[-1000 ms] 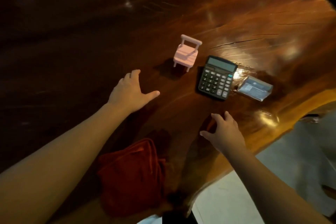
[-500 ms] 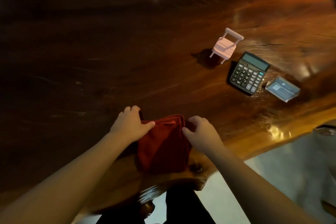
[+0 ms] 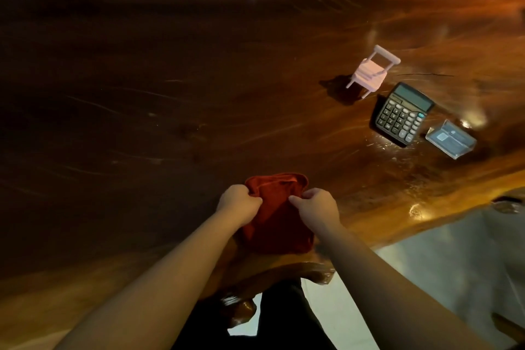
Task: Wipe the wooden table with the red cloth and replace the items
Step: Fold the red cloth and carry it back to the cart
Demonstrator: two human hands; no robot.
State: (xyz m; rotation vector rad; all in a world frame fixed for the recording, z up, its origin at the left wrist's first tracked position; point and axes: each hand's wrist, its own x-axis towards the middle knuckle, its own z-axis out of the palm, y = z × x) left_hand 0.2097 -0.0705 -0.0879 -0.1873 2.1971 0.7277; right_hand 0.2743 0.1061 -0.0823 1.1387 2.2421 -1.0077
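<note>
Head view: I've got my left hand (image 3: 238, 204) and right hand (image 3: 317, 207) both pinching the red cloth (image 3: 277, 217) at the tabletop's (image 3: 142, 94) near edge, probably bunching it for wiping, with the calculator (image 3: 402, 113) well clear.

Left hand (image 3: 238, 202), right hand (image 3: 315, 207) now pinch red cloth (image 3: 277, 219), seemingly lifting edge.
</note>
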